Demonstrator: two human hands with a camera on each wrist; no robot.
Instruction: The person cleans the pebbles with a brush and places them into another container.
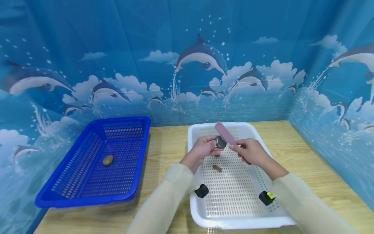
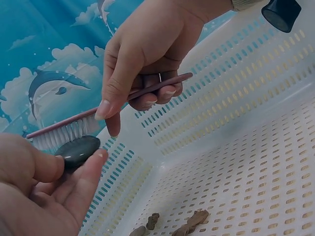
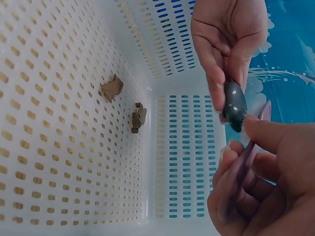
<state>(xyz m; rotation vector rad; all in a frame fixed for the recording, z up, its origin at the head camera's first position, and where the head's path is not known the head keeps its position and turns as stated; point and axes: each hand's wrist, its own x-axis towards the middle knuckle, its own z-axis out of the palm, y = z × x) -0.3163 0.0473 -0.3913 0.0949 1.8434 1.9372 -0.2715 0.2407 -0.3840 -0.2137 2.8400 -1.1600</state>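
Note:
Over the white basket, my left hand pinches a smooth, shiny dark grey stone between thumb and fingers. My right hand grips the handle of a pink brush. In the left wrist view the brush's pale bristles touch the upper side of the stone. From the right wrist, the brush handle runs through the curled fingers, with the thumb near the stone's lower end. Brown lumps lie on the basket's perforated floor beneath the hands.
A blue basket stands to the left on the wooden table, with one tan, smooth stone inside. A dolphin-printed curtain hangs behind and along the sides. Black devices sit at both wrists.

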